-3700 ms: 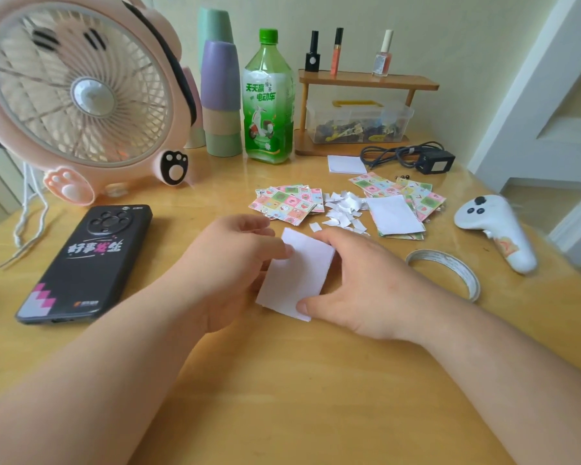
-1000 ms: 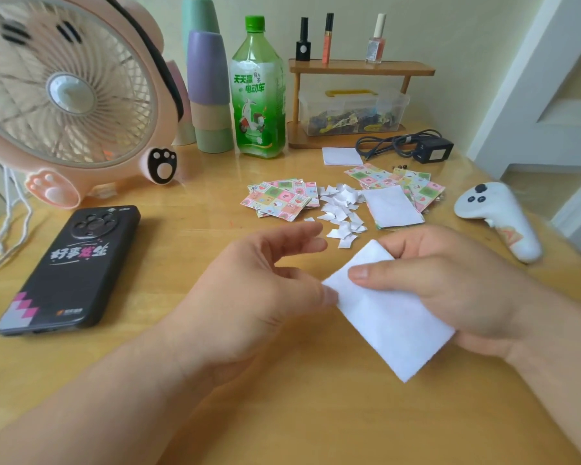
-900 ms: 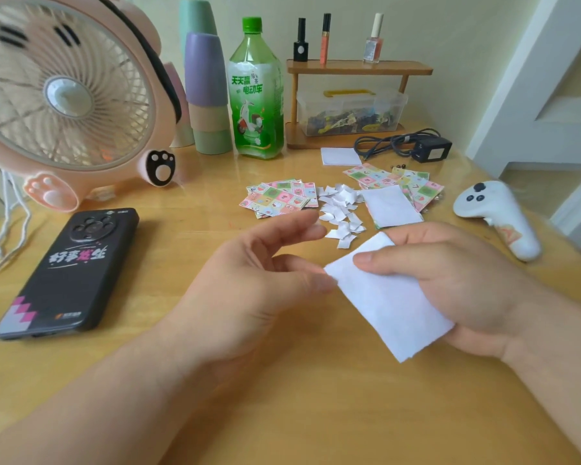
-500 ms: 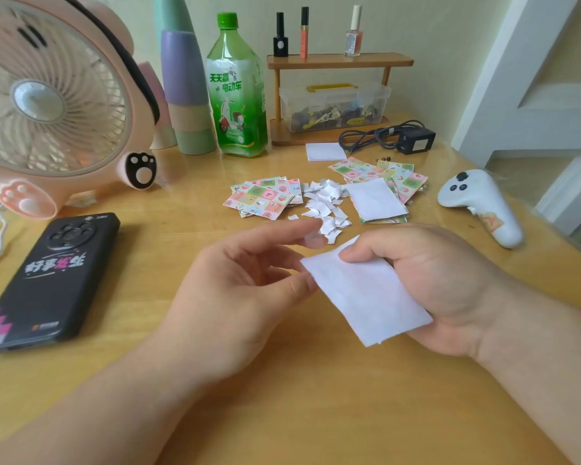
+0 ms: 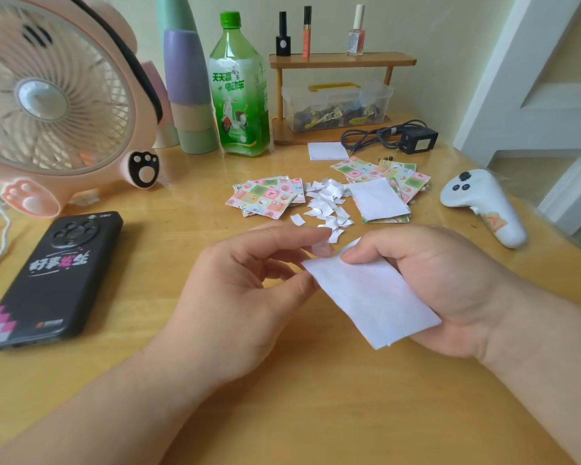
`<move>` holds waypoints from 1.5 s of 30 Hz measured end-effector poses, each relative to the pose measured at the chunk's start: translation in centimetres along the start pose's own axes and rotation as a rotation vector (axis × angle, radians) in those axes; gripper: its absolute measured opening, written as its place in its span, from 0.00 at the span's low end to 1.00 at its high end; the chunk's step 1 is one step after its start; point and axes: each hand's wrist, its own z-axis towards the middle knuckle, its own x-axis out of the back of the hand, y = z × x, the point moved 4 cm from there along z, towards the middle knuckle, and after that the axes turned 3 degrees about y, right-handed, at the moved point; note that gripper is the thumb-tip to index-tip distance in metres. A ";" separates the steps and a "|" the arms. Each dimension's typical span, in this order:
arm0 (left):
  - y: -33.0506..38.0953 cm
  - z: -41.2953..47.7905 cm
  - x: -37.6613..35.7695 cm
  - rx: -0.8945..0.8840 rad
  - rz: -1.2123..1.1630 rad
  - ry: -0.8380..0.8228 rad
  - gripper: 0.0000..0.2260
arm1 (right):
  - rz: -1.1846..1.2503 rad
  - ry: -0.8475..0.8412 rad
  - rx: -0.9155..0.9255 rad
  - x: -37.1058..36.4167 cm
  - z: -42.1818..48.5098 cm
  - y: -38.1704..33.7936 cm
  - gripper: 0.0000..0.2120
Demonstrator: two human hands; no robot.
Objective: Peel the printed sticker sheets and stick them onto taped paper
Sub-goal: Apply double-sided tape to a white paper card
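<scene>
Sticker sheet [image 5: 373, 297] pinched in right grip [image 5: 450, 283], left grip [image 5: 245, 290] touching its corner

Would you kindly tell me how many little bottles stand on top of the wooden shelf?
3: a black bottle at the left end, an orange tube beside it, a pale pink bottle further right.

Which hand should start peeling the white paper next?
Probably left: the left hand has thumb and forefinger at the free edge of the white rectangular paper sheet, while the right hand is busy gripping it.
</scene>
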 end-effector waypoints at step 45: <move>3.2 -0.5 -0.3 -0.413 0.473 -0.201 0.05 | -0.193 -0.305 -0.139 -0.6 -0.4 -0.2 0.09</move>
